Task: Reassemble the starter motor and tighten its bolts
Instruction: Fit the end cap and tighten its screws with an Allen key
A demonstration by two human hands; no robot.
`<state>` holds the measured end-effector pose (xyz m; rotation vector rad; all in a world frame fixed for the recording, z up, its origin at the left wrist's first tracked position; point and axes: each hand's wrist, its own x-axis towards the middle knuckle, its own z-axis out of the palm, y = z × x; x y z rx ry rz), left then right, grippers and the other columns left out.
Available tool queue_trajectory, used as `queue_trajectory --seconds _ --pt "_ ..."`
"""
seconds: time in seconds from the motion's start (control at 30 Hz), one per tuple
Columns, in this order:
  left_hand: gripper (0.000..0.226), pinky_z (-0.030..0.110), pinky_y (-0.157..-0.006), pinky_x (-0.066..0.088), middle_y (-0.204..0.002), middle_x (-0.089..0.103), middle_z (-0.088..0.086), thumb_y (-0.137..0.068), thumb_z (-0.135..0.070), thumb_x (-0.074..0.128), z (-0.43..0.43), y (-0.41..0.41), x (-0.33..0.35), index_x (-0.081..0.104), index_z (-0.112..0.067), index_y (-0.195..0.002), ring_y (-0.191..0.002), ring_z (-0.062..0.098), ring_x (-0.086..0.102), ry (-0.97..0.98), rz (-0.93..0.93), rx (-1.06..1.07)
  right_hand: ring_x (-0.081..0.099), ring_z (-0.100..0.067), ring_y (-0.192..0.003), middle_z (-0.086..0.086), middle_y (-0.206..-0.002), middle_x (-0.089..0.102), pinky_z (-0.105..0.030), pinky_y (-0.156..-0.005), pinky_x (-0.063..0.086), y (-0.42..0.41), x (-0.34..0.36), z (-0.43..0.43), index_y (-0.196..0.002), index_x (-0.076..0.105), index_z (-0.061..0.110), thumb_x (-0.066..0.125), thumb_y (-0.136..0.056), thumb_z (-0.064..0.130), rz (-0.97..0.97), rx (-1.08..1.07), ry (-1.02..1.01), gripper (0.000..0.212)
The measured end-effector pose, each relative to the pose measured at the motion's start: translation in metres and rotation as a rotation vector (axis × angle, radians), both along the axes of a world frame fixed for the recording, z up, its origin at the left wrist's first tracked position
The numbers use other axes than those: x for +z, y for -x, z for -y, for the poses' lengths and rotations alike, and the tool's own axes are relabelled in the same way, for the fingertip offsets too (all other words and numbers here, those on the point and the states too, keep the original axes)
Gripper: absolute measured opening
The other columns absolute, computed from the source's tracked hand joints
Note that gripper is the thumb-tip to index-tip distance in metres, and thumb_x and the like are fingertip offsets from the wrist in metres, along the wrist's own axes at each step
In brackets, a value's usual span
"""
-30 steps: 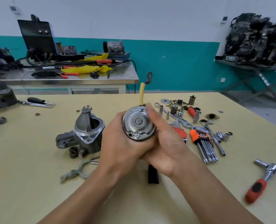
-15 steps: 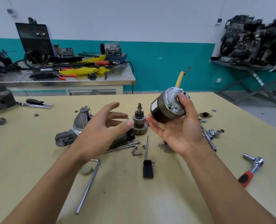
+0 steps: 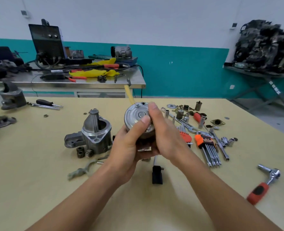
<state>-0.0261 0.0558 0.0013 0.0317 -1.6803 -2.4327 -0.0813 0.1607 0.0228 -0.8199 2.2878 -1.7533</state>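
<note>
Motor body (image 3: 135, 116): cylindrical, held above the table (image 3: 38, 180) at mid-frame, between both hands. The bright pressed-metal end cap faces the camera, round, with a raised centre boss and small holes near the rim. The barrel behind it is darker. A stiff yellow lead (image 3: 129, 95) rises from its far top edge.

Left hand (image 3: 126, 149): cups the body from below and the left, thumb laid flat across the cap face. The other fingers curl underneath, largely hidden.

Right hand (image 3: 165, 135): wraps the cap's right edge, fingers pressed together and curled over the rim. The topmost fingertip is at the upper edge.

Nose housing (image 3: 96, 130): cast grey aluminium, upright on the table just left of the hands. It has a tapered snout and an open round cavity; I cannot tell what is inside.

Two small dark gears (image 3: 84, 152) touch its front base, with a dull grey-green forked lever (image 3: 81, 170) nearer the camera.

Orange plastic holder (image 3: 203, 140), right of the hands: holds a fan of steel hex keys (image 3: 211, 155).

Beyond it lie loose chrome sockets (image 3: 226, 140).

A ratchet (image 3: 263, 185) with a red grip lies well apart at the right edge.
</note>
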Motion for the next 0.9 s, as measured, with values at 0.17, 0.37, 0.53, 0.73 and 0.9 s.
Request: queue_trajectory --seconds 0.17,0.37,0.53,0.73,0.9 --pt "0.072 0.032 -0.069 0.062 -0.111 0.075 0.014 -0.063 -0.047 0.08 0.019 0.002 0.006 0.065 -0.011 -0.123 -0.101 0.033 0.073 -0.123 -0.007 0.034 0.041 -0.013 -0.043 0.008 -0.04 0.04 -0.039 -0.053 0.039 0.03 0.006 -0.018 -0.051 0.058 0.008 0.015 -0.082 0.088 -0.312 -0.252 -0.186 0.095" --pt "0.069 0.026 -0.064 0.059 -0.105 0.075 0.016 -0.061 -0.039 0.082 0.038 0.002 0.013 0.066 -0.007 -0.12 -0.098 0.036 0.073 -0.188 -0.099 0.103 0.052 0.004 -0.073 0.019 -0.083 0.053 -0.014 -0.06 0.039 0.054 -0.036 -0.016 -0.123 0.068 0.024 0.064 -0.093 0.034 -0.278 0.07 -0.745 0.033" --pt "0.062 0.027 -0.065 0.06 -0.103 0.074 0.014 -0.072 -0.033 0.08 0.043 0.002 0.011 0.062 -0.005 -0.124 -0.103 0.039 0.071 -0.128 -0.116 0.131 0.06 -0.003 -0.075 0.011 -0.085 0.067 -0.024 -0.06 0.046 0.055 -0.038 0.002 -0.105 0.076 0.026 0.069 -0.088 0.047 -0.271 0.083 -0.806 0.028" --pt "0.083 0.028 -0.068 0.059 -0.111 0.072 0.018 -0.056 -0.04 0.084 0.04 0.004 0.008 0.059 -0.001 -0.126 -0.108 0.041 0.069 -0.075 -0.086 0.139 0.067 -0.028 -0.093 -0.01 -0.103 0.072 -0.039 -0.081 0.059 0.06 -0.02 0.013 -0.101 0.076 0.014 0.066 -0.087 0.022 -0.315 0.158 -1.029 0.019" --pt "0.068 0.03 -0.071 0.059 -0.117 0.071 0.021 -0.067 -0.03 0.081 0.038 0.003 0.006 0.06 -0.003 -0.126 -0.103 0.037 0.072 -0.011 -0.067 0.142 0.065 -0.036 -0.084 -0.018 -0.09 0.069 -0.039 -0.07 0.055 0.061 -0.011 0.015 -0.1 0.073 0.002 0.059 -0.088 0.017 -0.393 0.218 -1.203 0.024"
